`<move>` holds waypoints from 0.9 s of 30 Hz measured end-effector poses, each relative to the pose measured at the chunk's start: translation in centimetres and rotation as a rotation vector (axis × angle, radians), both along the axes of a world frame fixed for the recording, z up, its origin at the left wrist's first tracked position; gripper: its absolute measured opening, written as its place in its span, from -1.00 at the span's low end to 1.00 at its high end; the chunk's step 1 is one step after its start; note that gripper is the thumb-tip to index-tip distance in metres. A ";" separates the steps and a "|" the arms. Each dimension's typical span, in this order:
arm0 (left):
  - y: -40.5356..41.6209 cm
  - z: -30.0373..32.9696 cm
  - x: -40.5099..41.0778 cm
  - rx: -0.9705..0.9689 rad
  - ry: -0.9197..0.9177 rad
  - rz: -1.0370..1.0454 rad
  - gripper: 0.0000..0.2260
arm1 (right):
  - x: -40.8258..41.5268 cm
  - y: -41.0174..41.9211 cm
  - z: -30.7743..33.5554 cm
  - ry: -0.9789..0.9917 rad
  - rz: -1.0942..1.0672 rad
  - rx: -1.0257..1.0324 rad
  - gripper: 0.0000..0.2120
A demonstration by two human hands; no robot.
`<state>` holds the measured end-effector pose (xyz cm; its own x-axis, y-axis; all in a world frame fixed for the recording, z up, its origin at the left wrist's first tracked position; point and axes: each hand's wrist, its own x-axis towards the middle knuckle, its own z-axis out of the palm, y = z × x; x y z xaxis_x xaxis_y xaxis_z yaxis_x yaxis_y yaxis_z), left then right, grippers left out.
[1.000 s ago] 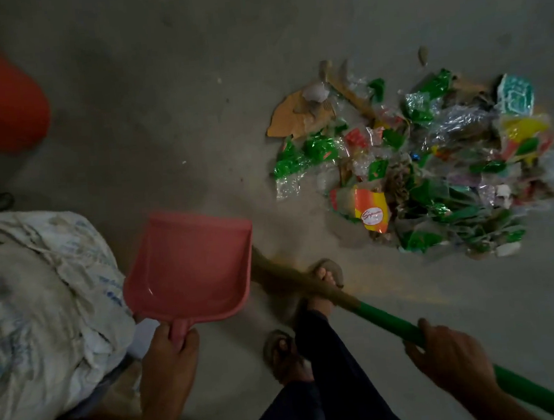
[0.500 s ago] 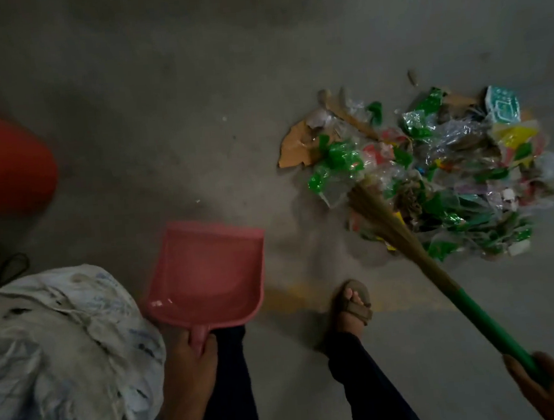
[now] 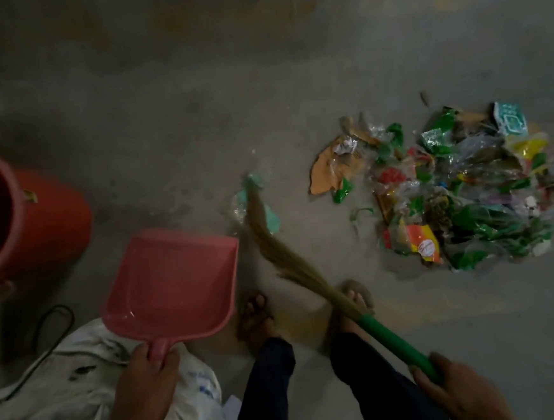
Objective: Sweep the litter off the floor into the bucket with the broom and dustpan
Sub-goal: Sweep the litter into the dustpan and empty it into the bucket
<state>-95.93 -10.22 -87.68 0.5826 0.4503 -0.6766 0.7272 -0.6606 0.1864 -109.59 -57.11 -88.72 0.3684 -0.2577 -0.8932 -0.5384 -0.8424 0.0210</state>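
Left hand point(image 3: 149, 369) grips the pink dustpan point(image 3: 172, 281); right hand point(image 3: 448, 388) grips the green-handled straw broom point(image 3: 293, 261).

The bucket point(image 3: 21, 223) is cut by the left edge; the broom point(image 3: 293, 261) tip is blurred; the right hand point(image 3: 462, 394) leaves the bottom edge

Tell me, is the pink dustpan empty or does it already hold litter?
Empty. The pink dustpan shows only bare plastic inside; the litter pile lies on the floor.
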 end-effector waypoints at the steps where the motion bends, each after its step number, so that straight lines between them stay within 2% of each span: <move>1: 0.2 -0.2 0.3 0.011 0.006 -0.001 -0.82 | 2.6 2.0 -0.8 -0.005 0.029 -0.029 -0.63; 4: -0.2 -1.0 0.6 0.009 0.040 -0.022 -0.80 | 7.0 6.6 -4.0 -0.090 0.137 -0.089 -0.62; 7: -1.7 -1.3 0.6 -0.011 0.075 -0.052 -0.86 | 9.2 8.3 -6.3 -0.093 0.076 -0.139 -0.53; 13: -4.8 -1.8 1.0 -0.031 0.094 -0.103 -0.85 | 5.3 2.6 -5.1 -0.022 -0.067 -0.197 -0.58; 17: -7.9 -2.3 2.5 -0.033 0.105 -0.180 -0.77 | 1.9 -3.6 -2.5 -0.066 -0.450 -0.343 -0.51; 22: -12.1 -2.3 5.1 -0.049 0.081 -0.321 -0.75 | -2.6 -9.1 1.4 -0.145 -0.624 -0.428 -0.51; 27: -15.5 -1.9 7.2 -0.145 0.030 -0.421 -0.86 | -6.7 -10.6 5.5 -0.213 -0.765 -0.383 -0.59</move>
<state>-88.68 -25.75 -89.60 0.6739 0.0773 -0.7348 0.4067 -0.8691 0.2816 -116.33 -67.71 -83.24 0.1211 -0.7697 -0.6268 -0.9767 -0.2052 0.0633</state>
